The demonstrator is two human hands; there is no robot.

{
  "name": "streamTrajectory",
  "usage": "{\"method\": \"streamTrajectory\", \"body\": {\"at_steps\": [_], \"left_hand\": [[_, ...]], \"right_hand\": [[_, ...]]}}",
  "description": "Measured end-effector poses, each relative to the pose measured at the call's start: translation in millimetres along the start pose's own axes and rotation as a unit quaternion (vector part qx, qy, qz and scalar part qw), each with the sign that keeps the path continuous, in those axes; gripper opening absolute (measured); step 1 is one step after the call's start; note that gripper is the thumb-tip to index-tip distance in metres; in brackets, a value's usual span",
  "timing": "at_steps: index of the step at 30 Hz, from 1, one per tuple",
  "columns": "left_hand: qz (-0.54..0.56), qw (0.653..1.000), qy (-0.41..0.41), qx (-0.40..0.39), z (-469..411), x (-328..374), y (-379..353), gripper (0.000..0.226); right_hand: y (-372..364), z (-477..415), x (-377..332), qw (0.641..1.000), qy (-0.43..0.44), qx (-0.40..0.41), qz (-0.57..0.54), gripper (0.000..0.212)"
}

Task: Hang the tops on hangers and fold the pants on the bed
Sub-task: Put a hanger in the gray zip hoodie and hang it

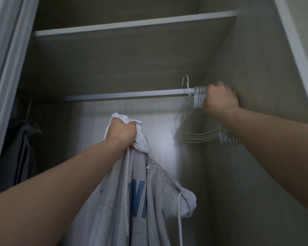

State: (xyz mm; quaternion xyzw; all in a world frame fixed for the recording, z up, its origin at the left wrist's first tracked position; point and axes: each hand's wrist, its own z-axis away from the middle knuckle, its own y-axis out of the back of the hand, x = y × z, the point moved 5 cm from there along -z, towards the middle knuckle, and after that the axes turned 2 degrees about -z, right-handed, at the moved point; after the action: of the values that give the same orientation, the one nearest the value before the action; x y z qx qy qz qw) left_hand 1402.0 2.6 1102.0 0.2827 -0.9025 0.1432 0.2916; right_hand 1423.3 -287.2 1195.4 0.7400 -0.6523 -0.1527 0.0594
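My left hand grips a bunched light grey zip hoodie with blue lettering, holding it up inside the wardrobe below the rail. White fabric pokes out above my fist. My right hand is curled around the necks of several white wire hangers bunched at the right end of the metal rail. One hanger hook sticks up above the rail just left of the bunch.
A shelf spans the wardrobe above the rail. A dark garment hangs at the far left of the rail. The wardrobe's right wall lies directly behind my right hand; a white door frame stands at left.
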Motion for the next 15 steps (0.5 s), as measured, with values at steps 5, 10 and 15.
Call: {"method": "streamTrajectory", "body": {"at_steps": [5,10,15], "left_hand": [[-0.001,1.0,0.014,-0.017,7.8,-1.1,13.6,0.044],[0.036,0.997,0.06,-0.041,31.6,-27.9,20.0,0.014],[0.057,0.991,0.11,-0.049,69.0,-40.9,36.1,0.026]], "right_hand": [[21.4,22.4,2.6,0.979,-0.111,0.007,-0.171,0.031],[20.6,90.3,7.8,0.878,-0.182,-0.053,-0.44,0.011],[50.7,168.7,9.4,0.75,-0.232,-0.018,-0.619,0.017]]}}
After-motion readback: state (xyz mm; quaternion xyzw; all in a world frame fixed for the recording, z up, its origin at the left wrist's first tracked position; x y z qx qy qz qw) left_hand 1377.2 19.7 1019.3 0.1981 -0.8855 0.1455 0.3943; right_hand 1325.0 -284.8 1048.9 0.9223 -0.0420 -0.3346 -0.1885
